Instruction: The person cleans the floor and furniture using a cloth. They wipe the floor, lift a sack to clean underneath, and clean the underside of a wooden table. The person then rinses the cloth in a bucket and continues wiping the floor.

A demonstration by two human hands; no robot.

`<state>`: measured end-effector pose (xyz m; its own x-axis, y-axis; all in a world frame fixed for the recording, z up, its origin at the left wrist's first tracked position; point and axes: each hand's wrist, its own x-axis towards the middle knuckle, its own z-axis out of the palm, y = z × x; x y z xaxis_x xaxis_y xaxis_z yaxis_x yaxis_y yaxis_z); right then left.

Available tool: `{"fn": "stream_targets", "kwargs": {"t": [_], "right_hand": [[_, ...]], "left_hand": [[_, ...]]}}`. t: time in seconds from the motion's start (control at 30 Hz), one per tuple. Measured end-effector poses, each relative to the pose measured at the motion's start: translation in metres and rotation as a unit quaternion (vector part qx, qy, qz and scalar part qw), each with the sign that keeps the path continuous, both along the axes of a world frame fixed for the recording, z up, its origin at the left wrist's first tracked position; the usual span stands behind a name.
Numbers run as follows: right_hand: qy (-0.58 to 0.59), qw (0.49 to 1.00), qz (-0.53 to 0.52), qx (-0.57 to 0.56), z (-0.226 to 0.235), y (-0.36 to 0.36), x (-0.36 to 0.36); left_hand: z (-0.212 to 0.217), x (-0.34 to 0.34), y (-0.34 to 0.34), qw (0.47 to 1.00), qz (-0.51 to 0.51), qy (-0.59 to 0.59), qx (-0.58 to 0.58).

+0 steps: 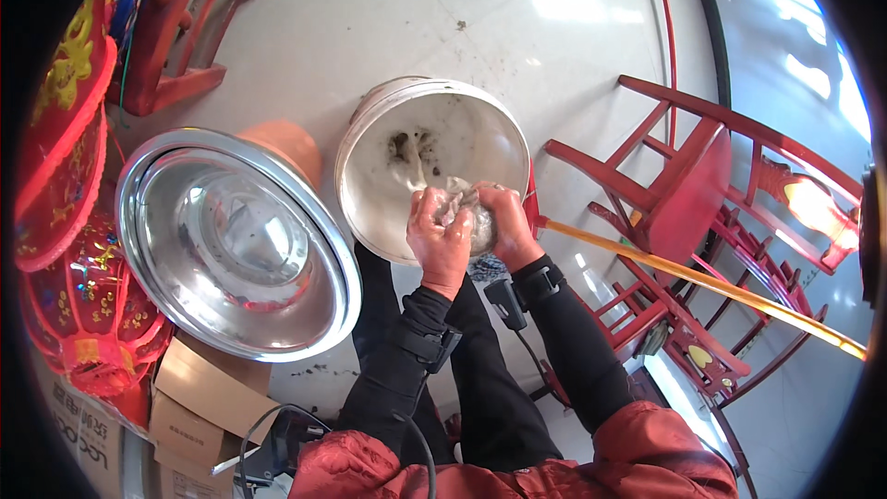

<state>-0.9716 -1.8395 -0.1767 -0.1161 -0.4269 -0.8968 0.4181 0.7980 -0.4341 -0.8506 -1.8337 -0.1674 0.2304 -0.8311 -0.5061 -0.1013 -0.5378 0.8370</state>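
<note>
Over the near rim of a white bucket (480, 129), my left hand (440, 238) and my right hand (510, 222) are close together. Both are closed around a wet, greyish-white clump (459, 206), soft and crumpled; its exact kind does not show. A rounded, shiny, translucent part bulges out between my palms. From the clump a pale strand or trickle (415, 166) runs down into the bucket. Dark bits (401, 144) lie on the bucket's bottom near its end. My fingers hide much of the clump.
A large shiny metal basin (249, 231) stands left of the bucket, beside an orange container (286, 150). Red lanterns (88, 314) and cardboard boxes (199, 388) are further left. Red wooden chairs (688, 189) stand at right, with a yellowish pole (702, 285) slanting past them.
</note>
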Motion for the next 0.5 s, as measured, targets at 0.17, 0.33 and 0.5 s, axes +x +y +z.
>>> {"fn": "stream_targets", "kwargs": {"t": [0.17,0.33,0.5], "right_hand": [[0.131,0.981,0.088,-0.114,0.034,-0.015,0.009],[0.072,0.975,0.097,-0.186,0.039,-0.001,-0.006],[-0.151,0.986,-0.061,-0.043,0.048,0.002,-0.005]], "left_hand": [[0.001,-0.001,0.011,0.956,0.183,0.211,0.092],[0.017,0.010,0.006,0.891,0.250,0.333,0.180],[0.035,0.011,-0.006,0.963,0.120,0.222,0.092]]}}
